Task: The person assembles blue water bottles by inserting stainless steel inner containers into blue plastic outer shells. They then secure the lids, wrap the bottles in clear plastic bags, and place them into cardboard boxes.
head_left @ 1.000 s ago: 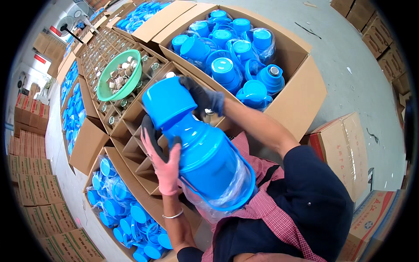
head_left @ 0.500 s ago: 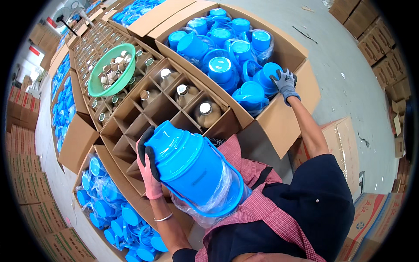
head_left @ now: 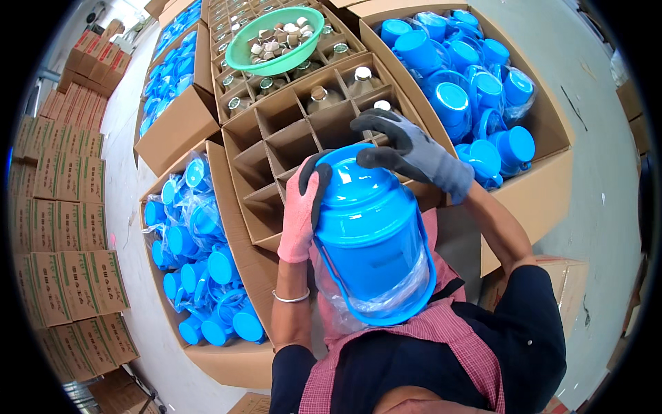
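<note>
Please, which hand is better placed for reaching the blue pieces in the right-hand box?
Probably the right hand: it is nearer to that box, while the left hand is against the blue container's left side.

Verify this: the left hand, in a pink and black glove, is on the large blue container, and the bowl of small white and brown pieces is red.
The bowl is green, not red, as the head view shows. The rest stands: the left hand, pink-and-black gloved, is on the large blue container.
</note>
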The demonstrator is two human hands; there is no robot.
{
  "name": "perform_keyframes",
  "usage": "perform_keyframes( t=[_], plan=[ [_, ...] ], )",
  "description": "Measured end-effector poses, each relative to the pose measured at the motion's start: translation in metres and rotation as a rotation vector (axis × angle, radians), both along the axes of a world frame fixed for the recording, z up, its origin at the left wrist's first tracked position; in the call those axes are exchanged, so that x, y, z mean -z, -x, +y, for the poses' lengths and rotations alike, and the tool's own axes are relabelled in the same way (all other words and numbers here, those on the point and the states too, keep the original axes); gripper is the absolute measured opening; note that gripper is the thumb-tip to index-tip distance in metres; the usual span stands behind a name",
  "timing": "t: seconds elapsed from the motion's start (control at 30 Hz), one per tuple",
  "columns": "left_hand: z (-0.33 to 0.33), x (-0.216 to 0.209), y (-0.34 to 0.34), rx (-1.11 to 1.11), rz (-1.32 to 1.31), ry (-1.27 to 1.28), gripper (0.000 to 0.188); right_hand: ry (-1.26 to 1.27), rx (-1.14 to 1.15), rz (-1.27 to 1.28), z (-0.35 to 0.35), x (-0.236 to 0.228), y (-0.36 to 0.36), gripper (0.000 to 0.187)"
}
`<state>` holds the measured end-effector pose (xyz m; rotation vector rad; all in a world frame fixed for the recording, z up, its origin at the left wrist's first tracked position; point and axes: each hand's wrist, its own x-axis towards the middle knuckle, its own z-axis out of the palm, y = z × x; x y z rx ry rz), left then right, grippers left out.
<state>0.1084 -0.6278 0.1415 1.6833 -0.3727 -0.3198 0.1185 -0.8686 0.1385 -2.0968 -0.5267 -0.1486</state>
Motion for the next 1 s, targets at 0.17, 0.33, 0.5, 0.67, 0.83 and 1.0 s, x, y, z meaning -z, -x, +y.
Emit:
perform_keyframes(
  t=[0.17, 0.33, 0.5, 0.67, 0.83, 1.0],
  plan=[
    [0.03, 0.054, -0.018, 0.182, -0.028, 0.039, 0.046, -0.045, -0.107, 0.037, 0.063, -0.047, 0.012, 0.053],
    [0.007, 0.018, 0.0, 0.11, -0.683, -0.682, 0.044, -0.627, -0.309, 0.285, 0.039, -0.006, -0.013, 0.048],
    [0.026, 0.042, -0.016, 0.063, 0.142, 0.083, 0.046, -0.377, -0.3, 0.14, 0.041, -0.006, -0.016, 0.041],
    [0.029, 0.047, -0.012, 0.16, 0.203, 0.107, 0.044, 0.03, -0.299, -0.04, 0.054, -0.023, -0.013, 0.034],
    [0.009, 0.004, 0.008, 0.201, -0.602, -1.01, 0.042, -0.771, -0.506, 0.335, 0.045, 0.023, -0.034, 0.042],
    [0.023, 0.03, -0.016, 0.093, 0.304, 0.106, 0.059, -0.346, -0.32, 0.439, 0.039, -0.011, -0.026, 0.048]
  ],
)
